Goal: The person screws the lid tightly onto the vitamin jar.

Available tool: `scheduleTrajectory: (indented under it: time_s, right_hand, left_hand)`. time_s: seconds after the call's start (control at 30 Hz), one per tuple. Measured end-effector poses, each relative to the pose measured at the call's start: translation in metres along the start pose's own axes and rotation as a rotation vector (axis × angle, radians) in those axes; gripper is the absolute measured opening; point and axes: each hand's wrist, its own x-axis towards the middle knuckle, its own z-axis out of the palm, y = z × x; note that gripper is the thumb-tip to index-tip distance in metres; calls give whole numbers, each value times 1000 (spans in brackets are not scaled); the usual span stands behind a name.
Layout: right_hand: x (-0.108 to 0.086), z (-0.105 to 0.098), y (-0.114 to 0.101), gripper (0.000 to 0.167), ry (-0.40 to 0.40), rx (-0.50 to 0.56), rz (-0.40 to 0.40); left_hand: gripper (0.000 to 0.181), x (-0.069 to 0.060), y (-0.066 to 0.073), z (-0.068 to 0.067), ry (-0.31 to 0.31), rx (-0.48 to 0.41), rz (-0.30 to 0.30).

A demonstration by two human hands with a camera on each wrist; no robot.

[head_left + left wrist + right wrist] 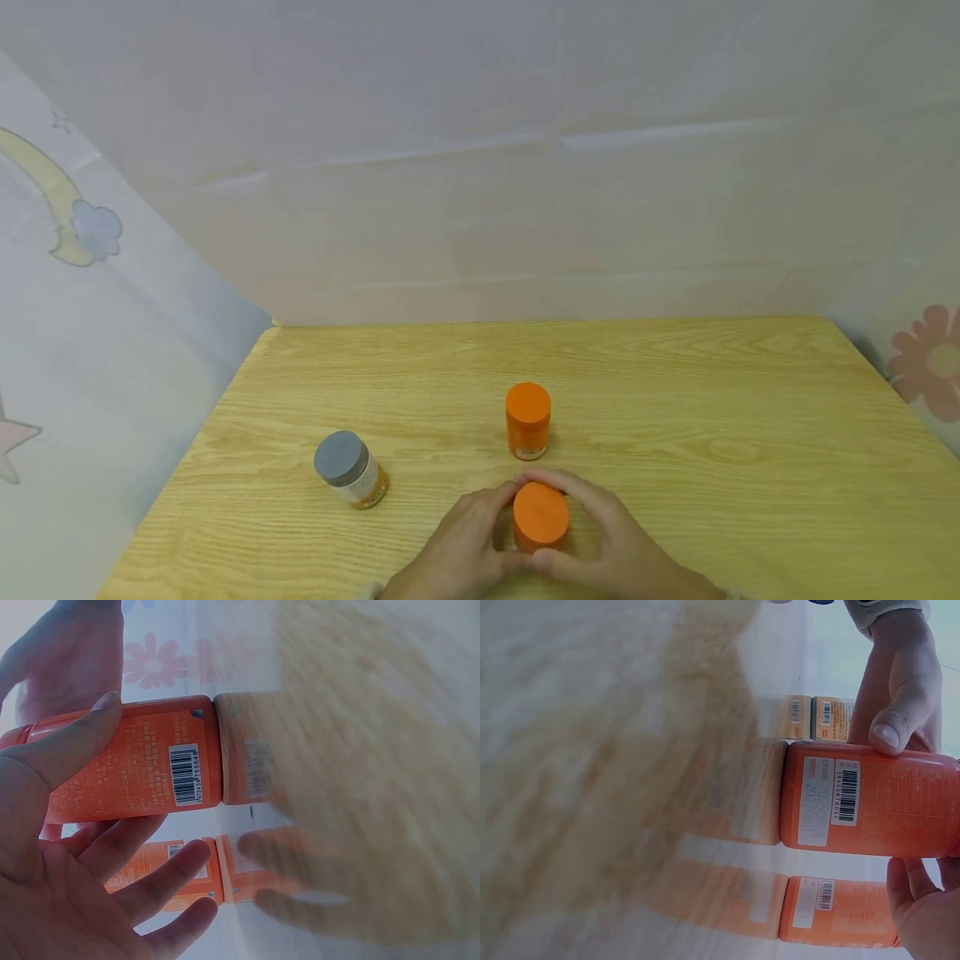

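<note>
An orange capped bottle [541, 514] stands upright at the near middle of the table, with both hands around it. My left hand [468, 542] holds it from the left. In the left wrist view, its thumb lies along the labelled side of the bottle [150, 761] while the other fingers spread apart. From the right, my right hand [622, 542] curves its index finger behind the bottle and its thumb in front. The right wrist view shows another printed label and barcode on the bottle [885, 802], with only part of the right hand in sight.
A second orange bottle [528, 421] stands just beyond the hands. To the left is a jar with a grey lid [351, 468]. The wood-grain table [712, 400] ends at a pale cloth backdrop [480, 208], with printed cloth at both sides.
</note>
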Motion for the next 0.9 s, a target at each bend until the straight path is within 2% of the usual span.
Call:
scheduleTrajectory:
  time_s: [0.13, 0.37, 0.53, 0.57, 0.73, 0.8, 0.9]
  right_hand:
    - [0, 1, 2, 62, 26, 12, -61]
    - [3, 5, 0, 56, 98, 66, 1]
    - [4, 9, 0, 60, 119, 76, -8]
    - [4, 9, 0, 61, 120, 65, -14]
    - [3, 5, -2, 69, 43, -13, 9]
    - [2, 3, -3, 70, -1, -18, 26]
    - [2, 1, -2, 65, -38, 7, -30]
  left_hand:
    - [69, 0, -1, 0, -1, -41, 10]
    - [61, 1, 1, -1, -6, -56, -20]
    - [58, 2, 0, 0, -2, -56, -2]
    - [56, 2, 0, 0, -1, -45, 17]
    - [59, 3, -3, 0, 8, 6, 59]
    - [67, 1, -2, 0, 12, 14, 46]
    - [74, 0, -1, 1, 20, 9, 41]
